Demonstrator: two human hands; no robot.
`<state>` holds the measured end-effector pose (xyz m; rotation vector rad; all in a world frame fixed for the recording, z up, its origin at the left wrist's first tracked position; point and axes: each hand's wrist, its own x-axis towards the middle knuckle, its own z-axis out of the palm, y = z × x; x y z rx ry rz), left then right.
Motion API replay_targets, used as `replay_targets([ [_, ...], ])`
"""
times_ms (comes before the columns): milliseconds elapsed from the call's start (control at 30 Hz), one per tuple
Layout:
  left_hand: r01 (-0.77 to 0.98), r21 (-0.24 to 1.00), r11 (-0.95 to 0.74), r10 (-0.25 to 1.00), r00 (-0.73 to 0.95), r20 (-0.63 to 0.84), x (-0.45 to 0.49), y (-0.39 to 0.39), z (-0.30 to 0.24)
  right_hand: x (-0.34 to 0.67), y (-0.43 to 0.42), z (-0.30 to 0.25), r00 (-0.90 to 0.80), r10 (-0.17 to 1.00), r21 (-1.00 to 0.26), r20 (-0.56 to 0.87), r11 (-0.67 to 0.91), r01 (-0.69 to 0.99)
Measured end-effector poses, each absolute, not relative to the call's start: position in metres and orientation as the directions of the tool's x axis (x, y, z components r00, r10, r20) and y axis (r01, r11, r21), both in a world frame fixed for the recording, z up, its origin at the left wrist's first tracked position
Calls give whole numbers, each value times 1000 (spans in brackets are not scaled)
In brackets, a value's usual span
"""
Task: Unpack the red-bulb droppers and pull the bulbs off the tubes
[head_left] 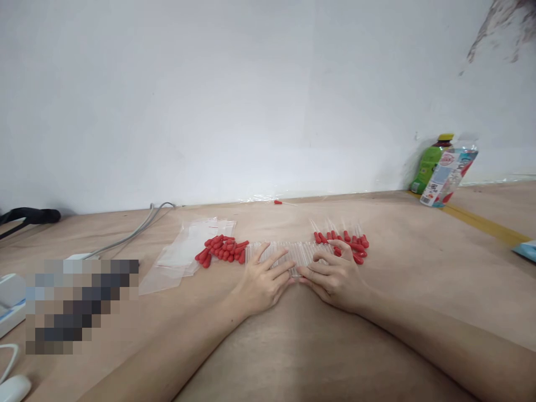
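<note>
A row of thin clear glass tubes [288,251] lies side by side on the wooden table. My left hand [268,276] rests over the row's left part, fingers spread across the tubes. From the other side my right hand [335,276] lies on the right part, its fingers also apart. The thumbs come near each other at the tubes' front ends. Left of the row is a heap of red rubber bulbs [226,249]. Beyond my right hand lie several droppers [345,237], red bulbs fitted on clear tubes; my hand partly hides them.
Clear zip bags [178,251] lie left of the bulbs. A single dropper [278,202] is near the wall. Two drink bottles, one green [427,167] and one clear with a printed label [448,177], stand back right by yellow tape [481,223]. Grey cables [136,234] run at left.
</note>
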<state>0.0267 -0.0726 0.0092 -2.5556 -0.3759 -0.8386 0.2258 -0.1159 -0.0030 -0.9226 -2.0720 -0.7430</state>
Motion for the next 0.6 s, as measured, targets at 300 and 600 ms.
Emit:
replay_targets([
  [300,352,-254,-901,138,787,601,25,-72,10,231,-119,-3,-470,282,273,837,530,803],
  [600,329,-271,-905,106,789,605,24,-73,10,241,-127,-6,-478,287,291,830,509,810],
])
